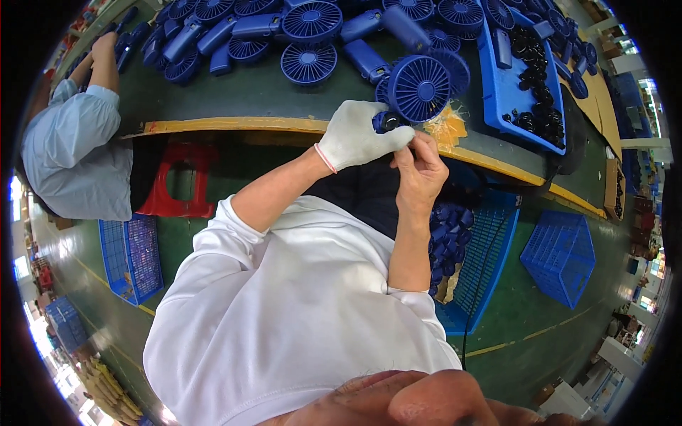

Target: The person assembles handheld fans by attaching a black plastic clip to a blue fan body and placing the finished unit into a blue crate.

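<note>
My left hand (361,136), in a white knit glove with a red-edged cuff, is closed around a dark blue handheld fan (420,89) at the table's front edge. The fan's round slatted head points up and away from me. A dark round end with a black ring (388,123) shows between the gloved thumb and fingers. My bare right hand (420,170) is just right of the gloved thumb, its fingertips pinched together close to it. Whatever these fingers hold, if anything, is too small or hidden.
Many blue fans (309,64) lie piled along the green-topped table (234,106). A blue tray (490,106) of small black parts stands right. Below it a blue crate (486,277) holds blue pieces. Another person's sleeve (71,128) and a red stool (192,202) are left.
</note>
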The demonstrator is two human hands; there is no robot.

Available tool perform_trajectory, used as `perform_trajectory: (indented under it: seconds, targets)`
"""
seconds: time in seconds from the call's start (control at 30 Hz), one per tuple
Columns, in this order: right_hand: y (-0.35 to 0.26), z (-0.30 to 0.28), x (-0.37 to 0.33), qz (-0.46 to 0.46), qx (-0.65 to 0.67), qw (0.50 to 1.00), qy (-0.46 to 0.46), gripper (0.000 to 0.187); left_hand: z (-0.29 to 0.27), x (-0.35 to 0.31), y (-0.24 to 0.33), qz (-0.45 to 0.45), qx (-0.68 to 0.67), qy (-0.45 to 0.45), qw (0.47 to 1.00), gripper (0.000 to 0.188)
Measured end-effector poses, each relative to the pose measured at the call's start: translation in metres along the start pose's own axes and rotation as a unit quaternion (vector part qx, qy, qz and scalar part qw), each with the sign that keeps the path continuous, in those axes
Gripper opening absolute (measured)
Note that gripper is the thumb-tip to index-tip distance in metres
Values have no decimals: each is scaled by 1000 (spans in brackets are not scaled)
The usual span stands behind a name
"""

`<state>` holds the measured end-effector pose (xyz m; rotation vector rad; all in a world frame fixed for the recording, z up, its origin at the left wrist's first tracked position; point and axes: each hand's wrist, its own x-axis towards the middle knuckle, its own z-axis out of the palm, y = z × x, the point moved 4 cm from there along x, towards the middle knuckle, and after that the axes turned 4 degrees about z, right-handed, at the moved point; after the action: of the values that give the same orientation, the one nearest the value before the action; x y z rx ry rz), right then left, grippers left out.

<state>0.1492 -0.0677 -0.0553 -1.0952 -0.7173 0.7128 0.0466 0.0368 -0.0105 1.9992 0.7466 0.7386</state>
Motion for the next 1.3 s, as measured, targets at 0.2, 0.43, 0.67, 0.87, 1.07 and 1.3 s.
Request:
perform_trajectory:
  seconds: [0.2, 0.43, 0.67, 0.87, 1.07, 1.3]
  targets:
    - [8, -6, 3, 16, 58, 998, -24, 45, 4, 0, 5, 34, 13, 7, 999, 32]
    - [-7, -9, -17, 107, 74, 991, 26, 49, 39, -29, 18, 2, -220, -152, 964, 50]
    - [-5, -65, -54, -108, -137, 977, 119, 53, 83, -51, 2, 221, 26, -144, 964, 38]
    - [63, -181, -115, 146, -41, 943, 297, 20, -13, 12, 23, 307, 167, 114, 930, 24]
    - [101, -219, -162, 380, 63, 782, 490, 23, -14, 50, -8, 253, 403, 39, 879, 45]
    - [-69, -144, 7, -157, -371, 895, 191, 8, -8, 48, -14, 293, 386, -36, 874, 43]
